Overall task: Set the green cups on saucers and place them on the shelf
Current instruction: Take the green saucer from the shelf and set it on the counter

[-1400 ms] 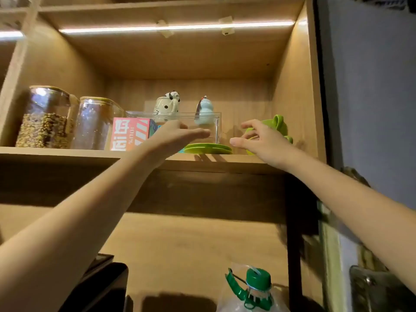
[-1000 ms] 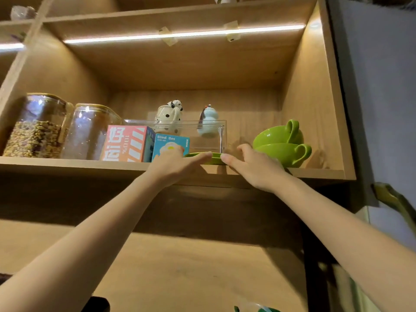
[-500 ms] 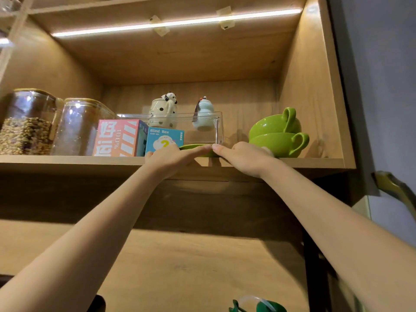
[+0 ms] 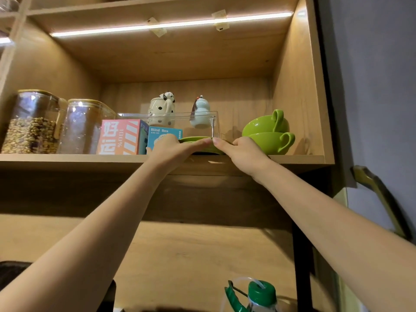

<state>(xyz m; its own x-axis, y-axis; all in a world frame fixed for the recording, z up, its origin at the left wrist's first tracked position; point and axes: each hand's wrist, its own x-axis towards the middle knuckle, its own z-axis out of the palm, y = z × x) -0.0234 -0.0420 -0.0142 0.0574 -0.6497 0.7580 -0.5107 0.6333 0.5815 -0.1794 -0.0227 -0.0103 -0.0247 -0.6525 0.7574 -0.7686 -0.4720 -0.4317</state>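
Both hands, left hand (image 4: pixel 174 149) and right hand (image 4: pixel 244 153), clasp green saucers (image 4: pixel 193 140) beside stacked green cups (image 4: pixel 269 134) on the shelf (image 4: pixel 67 159).

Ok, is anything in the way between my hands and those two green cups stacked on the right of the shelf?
Nothing visible blocks them. The stacked green cups sit just right of the right hand, with bare shelf around them. Both hands, left hand included, rest on the green saucers beside the cups.

The small blue box (image 4: pixel 164 136) on the shelf reads "Blind Box" in white letters. The pink striped box (image 4: pixel 120 137) beside it carries large white Chinese characters and what looks like "100%", too blurred to be sure.
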